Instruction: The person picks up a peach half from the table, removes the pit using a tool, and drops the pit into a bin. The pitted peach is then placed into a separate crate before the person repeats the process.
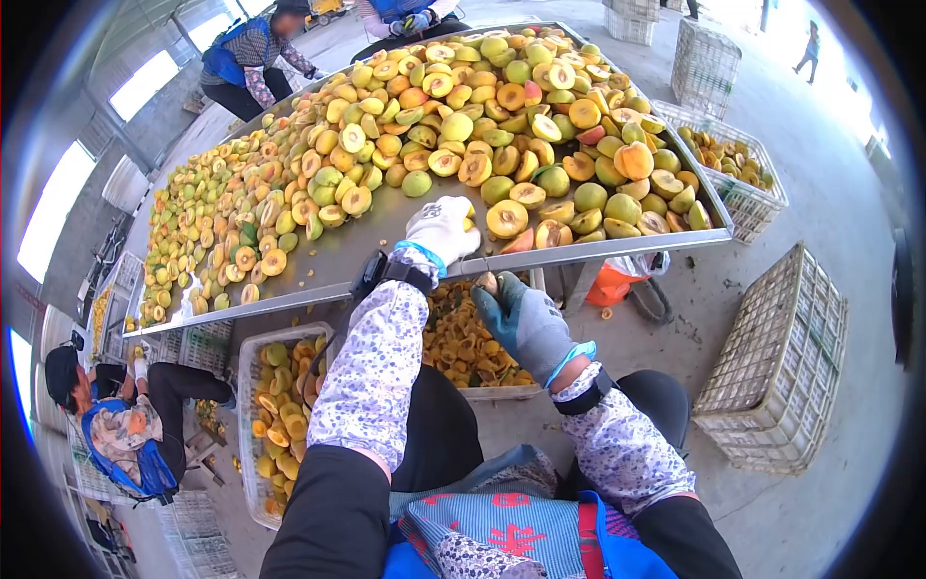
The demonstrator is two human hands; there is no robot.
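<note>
My left hand (440, 230), in a white glove, is closed at the near edge of the metal table (386, 220). A bit of yellow apricot (471, 216) shows at its fingers; most of it is hidden. Just right of it and lower, my right hand (526, 326) wears a grey-blue glove. Its fingers are curled around something small and brownish at the tips, which I cannot make out. Beyond both hands lies a large heap of halved apricots (446, 162), green to orange. Below them stands a crate of orange apricot pieces (461, 333).
A white crate of apricot halves (247, 425) stands at lower left. Stacked crates (772, 362) are on the right, with a filled crate (752, 207) behind. An orange bag (612, 282) hangs under the table. A seated person (125, 434) is at left; two people work across the table.
</note>
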